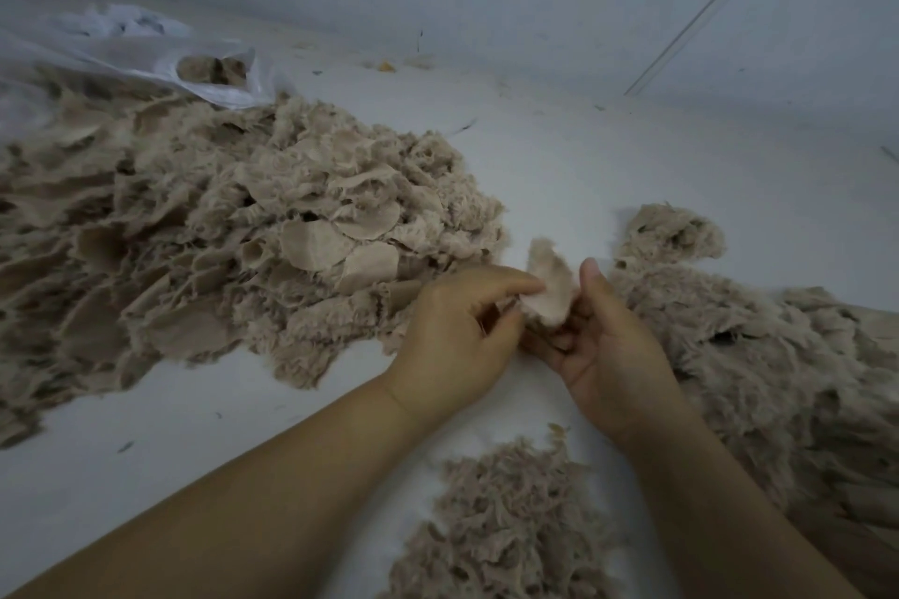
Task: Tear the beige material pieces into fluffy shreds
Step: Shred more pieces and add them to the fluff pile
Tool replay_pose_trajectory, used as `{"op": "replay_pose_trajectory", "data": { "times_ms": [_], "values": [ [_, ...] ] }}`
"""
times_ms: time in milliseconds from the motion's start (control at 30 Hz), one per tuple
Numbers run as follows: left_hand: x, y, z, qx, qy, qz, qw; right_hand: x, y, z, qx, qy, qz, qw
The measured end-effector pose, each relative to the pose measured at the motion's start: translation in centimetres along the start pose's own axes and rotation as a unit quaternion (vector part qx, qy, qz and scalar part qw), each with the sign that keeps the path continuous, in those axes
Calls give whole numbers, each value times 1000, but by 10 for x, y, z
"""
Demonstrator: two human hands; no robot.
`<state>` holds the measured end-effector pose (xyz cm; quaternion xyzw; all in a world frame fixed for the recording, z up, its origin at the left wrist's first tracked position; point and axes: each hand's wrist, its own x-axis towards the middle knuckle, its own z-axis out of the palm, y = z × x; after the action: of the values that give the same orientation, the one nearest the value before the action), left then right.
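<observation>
One small beige fuzzy piece (549,289) is held up between both hands over the white surface. My left hand (457,336) pinches its left edge with thumb and fingertips. My right hand (608,340) cradles it from below and the right, thumb raised beside it. A large heap of beige pieces (219,238) spreads across the left. A second heap (759,355) lies to the right, behind my right forearm. A smaller mound of fluffy shreds (511,520) sits near the front, between my forearms.
A clear plastic bag (146,49) with a few beige pieces inside lies at the back left, on the big heap's edge. The white surface (632,151) meets a pale wall at the back. Small scraps dot the surface.
</observation>
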<state>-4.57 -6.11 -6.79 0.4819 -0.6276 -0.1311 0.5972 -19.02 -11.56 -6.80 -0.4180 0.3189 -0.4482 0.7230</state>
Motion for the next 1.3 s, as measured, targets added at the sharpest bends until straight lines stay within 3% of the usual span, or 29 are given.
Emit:
{"op": "replay_pose_trajectory", "data": {
  "times_ms": [100,267,367,600,900,1067,1167,1233,1300],
  "values": [
    [0,1,1,45,-24,53,997,0,1,-2,-26,-22,-11,999],
    [1,13,-1,-81,0,-123,989,1,5,-2,-91,-7,-22,996],
    [6,10,-1,-75,-12,-211,975,-1,6,2,-149,-11,-42,988],
    [10,3,-7,-221,14,-309,925,-4,3,4,-144,-24,-47,988],
    [12,5,-6,-224,-10,-319,921,-4,2,5,-131,-17,-21,991],
    [13,6,-6,-231,51,-308,922,1,4,5,-81,23,-25,996],
    [24,3,-19,-129,128,-274,944,3,3,5,-32,45,-6,998],
    [34,-1,-37,51,143,-209,966,2,2,5,-10,62,7,998],
    [39,-4,-53,259,95,-141,951,2,2,5,11,78,11,997]
  ]
}}
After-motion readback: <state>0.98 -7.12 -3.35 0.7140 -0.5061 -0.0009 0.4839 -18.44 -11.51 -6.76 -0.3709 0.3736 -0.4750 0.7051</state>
